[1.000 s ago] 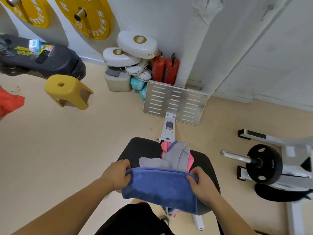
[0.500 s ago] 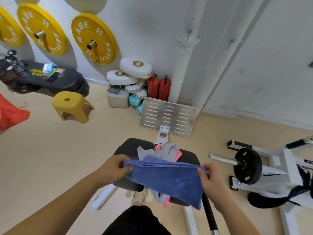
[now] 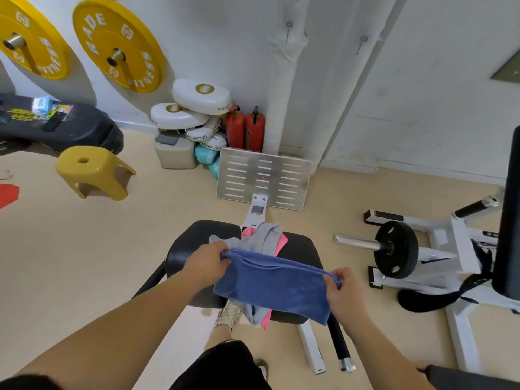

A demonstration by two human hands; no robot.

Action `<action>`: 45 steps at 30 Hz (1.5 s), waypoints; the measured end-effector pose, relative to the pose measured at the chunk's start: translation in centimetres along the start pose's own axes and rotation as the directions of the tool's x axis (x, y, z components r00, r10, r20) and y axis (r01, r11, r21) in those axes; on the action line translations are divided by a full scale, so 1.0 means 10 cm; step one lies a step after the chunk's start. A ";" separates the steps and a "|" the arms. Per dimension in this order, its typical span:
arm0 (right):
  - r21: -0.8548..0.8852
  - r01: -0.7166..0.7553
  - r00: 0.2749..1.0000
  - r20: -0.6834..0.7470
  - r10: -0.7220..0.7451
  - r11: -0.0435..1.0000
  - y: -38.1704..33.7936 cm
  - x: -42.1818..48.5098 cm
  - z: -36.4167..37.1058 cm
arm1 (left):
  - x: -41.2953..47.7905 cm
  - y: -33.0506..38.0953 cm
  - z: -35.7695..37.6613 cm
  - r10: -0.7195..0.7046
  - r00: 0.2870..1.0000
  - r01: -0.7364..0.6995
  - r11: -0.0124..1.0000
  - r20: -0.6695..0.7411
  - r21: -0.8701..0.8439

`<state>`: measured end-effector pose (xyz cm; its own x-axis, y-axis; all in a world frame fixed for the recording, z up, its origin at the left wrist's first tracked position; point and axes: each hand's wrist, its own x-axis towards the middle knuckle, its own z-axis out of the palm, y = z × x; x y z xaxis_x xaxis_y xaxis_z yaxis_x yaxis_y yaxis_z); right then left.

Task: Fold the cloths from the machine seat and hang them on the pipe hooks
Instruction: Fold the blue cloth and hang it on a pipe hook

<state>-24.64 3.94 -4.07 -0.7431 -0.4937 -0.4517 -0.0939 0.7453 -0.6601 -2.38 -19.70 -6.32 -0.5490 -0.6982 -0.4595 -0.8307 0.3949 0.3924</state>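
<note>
Blue cloth (image 3: pixel 275 285): soft, napped towelling, doubled into a broad rectangular band; it is held stretched at lower centre of the frame, over the front edge of the seat, with its lower edge hanging slack.
Machine seat (image 3: pixel 194 240): black padding with rounded corners and a faint woven grain, seen at centre.
Grey cloth (image 3: pixel 261 237) and pink cloth (image 3: pixel 281 244): crumpled together on the seat behind the blue cloth; ends are seen hanging below the seat front.
Left hand (image 3: pixel 206 261): fingers are curled round the bunched upper left corner of the blue cloth; the forearm is extended from lower left.
Right hand (image 3: pixel 342 291): the upper right corner is pinched between thumb and curled fingers, a little lower in the frame than the left hand.
Pipe (image 3: pixel 284 88): a white, roughly wrapped upright cylinder at upper centre, with a small hook (image 3: pixel 289 25) fixed near its top.
</note>
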 end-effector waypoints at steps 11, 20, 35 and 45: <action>0.049 -0.197 0.980 0.013 0.197 0.979 0.05 0.28 0.11 | 0.68 0.17 0.01 0.000 0.955 -0.049 0.986 0.296 0.159; 0.047 -0.305 0.944 0.145 0.296 0.951 0.24 0.25 0.16 | 0.74 0.22 -0.01 0.037 0.913 -0.171 0.938 0.407 0.300; 0.322 -0.079 0.996 -0.004 0.085 0.943 -0.21 -0.39 -0.06 | -0.28 0.26 -0.25 0.012 0.999 -0.027 0.937 -0.044 -0.347; 0.523 -0.136 0.979 0.201 0.034 0.842 -0.55 -0.78 0.35 | -1.05 1.18 0.11 0.074 0.995 -0.095 0.764 -0.060 -0.638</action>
<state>-16.02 2.13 0.94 -0.5977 -0.5482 -0.5850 0.3683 0.4604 -0.8077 -6.56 -7.03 2.28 -0.6022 -0.7015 -0.3810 -0.5240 -0.0126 0.8516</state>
